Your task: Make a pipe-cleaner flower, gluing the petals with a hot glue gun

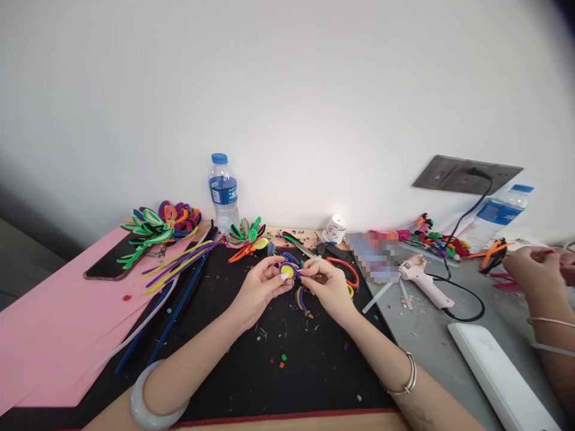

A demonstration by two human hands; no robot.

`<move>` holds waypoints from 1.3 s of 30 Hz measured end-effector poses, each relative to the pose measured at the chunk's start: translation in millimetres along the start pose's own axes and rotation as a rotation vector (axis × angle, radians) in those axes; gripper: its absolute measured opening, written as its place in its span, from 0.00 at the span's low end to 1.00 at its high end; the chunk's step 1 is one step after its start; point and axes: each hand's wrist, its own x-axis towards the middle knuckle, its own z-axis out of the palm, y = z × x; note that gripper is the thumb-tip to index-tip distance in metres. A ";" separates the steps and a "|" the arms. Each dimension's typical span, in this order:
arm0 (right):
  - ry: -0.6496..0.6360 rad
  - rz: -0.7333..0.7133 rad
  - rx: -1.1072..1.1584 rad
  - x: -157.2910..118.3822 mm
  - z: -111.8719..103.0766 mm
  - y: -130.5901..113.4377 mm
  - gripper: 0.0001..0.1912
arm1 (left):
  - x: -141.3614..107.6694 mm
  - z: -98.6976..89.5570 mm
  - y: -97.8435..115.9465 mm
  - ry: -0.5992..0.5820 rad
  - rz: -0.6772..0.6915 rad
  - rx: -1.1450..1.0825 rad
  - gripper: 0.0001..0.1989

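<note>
A small round coil of fuzzy stems (287,270), yellow in the middle with purple around it, is held above the black mat (296,371). My left hand (263,290) pinches the coil from its left side, with the thumb on the yellow centre. At its right side, my right hand (327,286) has thumb and fingers pressed together on the purple edge. A purple and yellow curved piece (300,301) lies on the mat just below the hands. Scissors (302,246) lie behind them, partly covered by my right hand.
Left: fuzzy flowers (155,224), a phone (108,260), loose stems (177,263) and pink paper (90,323). Behind: a water bottle (223,194) and a paper cup (335,229). Right: a glue gun (426,284) with its cord, a white case (498,371) and another person's hands (536,269).
</note>
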 end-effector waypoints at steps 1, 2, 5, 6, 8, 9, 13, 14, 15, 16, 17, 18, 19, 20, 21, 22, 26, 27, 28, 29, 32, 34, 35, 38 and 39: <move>0.000 -0.001 -0.003 -0.2 0.1 0.2 0.05 | 0.0 0.0 0.1 -0.001 0.002 0.003 0.17; 0.003 0.000 -0.005 -0.5 0.2 0.3 0.05 | 0.1 -0.1 0.1 -0.002 0.003 0.005 0.17; 0.011 0.006 -0.001 -1.3 0.7 0.4 0.05 | 0.7 -0.8 -0.8 -0.005 0.004 0.007 0.17; 0.012 0.006 0.001 -1.5 0.8 0.4 0.05 | 0.8 -1.0 -1.2 -0.003 0.004 0.007 0.17; 0.012 0.005 -0.003 -1.8 0.9 0.3 0.05 | 1.1 -1.2 -1.9 0.005 0.003 0.013 0.16; 0.011 0.003 -0.007 -1.9 0.9 0.4 0.05 | 1.0 -1.1 -2.0 0.010 0.004 0.019 0.16; 0.010 -0.011 -0.022 -2.3 0.5 0.6 0.05 | 0.5 0.1 -1.1 0.024 0.018 0.042 0.16; 0.012 -0.013 -0.024 -2.2 0.4 0.7 0.05 | 0.3 0.5 -0.8 0.029 0.022 0.048 0.16; 0.016 -0.016 -0.026 -2.2 0.4 0.9 0.05 | 0.1 0.8 -0.5 0.033 0.026 0.055 0.16; 0.022 -0.020 -0.026 -2.0 0.4 1.2 0.06 | -0.1 1.1 -0.4 0.037 0.032 0.064 0.16; 0.029 -0.024 -0.026 -1.9 0.5 1.5 0.06 | -0.2 1.4 -0.3 0.041 0.038 0.076 0.16; 0.037 -0.029 -0.026 -1.8 0.7 2.0 0.05 | -0.3 1.6 -0.3 0.045 0.047 0.090 0.16; 0.043 -0.032 -0.028 -1.9 1.0 2.5 0.05 | -0.4 1.8 -0.3 0.051 0.059 0.107 0.16; 0.049 -0.033 -0.029 -2.0 1.5 3.1 0.05 | -0.4 2.0 -0.3 0.061 0.072 0.126 0.16; 0.052 -0.030 -0.031 -2.3 2.0 3.6 0.05 | -0.4 2.2 -0.2 0.073 0.086 0.146 0.16; 0.053 -0.025 -0.030 -2.6 2.6 4.1 0.05 | -0.4 2.5 -0.2 0.087 0.101 0.169 0.16; 0.067 0.002 0.000 -4.1 4.8 3.9 0.05 | -0.4 3.1 -0.4 0.140 0.202 0.309 0.15; 0.074 0.006 0.006 -4.2 5.1 3.4 0.05 | -0.7 3.1 -0.6 0.140 0.237 0.351 0.14; 0.081 0.008 0.008 -4.1 5.2 2.9 0.05 | -1.4 3.1 -1.0 0.134 0.271 0.391 0.13; 0.087 0.009 0.007 -4.0 5.3 2.4 0.05 | -2.2 2.9 -1.5 0.125 0.301 0.428 0.12; 0.092 0.022 0.003 -3.7 5.0 1.9 0.05 | -5.7 2.5 -2.9 0.107 0.375 0.541 0.08; 0.087 0.033 0.010 -3.8 4.7 2.3 0.05 | -7.7 2.2 -3.6 0.103 0.429 0.607 0.07; 0.084 0.038 0.016 -3.9 4.6 2.6 0.04 | -8.4 2.0 -3.9 0.099 0.457 0.638 0.06; 0.076 0.047 0.039 -3.8 4.4 3.0 0.03 | -9.0 1.1 -4.1 0.087 0.545 0.736 0.06; 0.075 0.049 0.045 -3.7 4.4 2.9 0.03 | -9.0 0.7 -4.0 0.084 0.574 0.772 0.06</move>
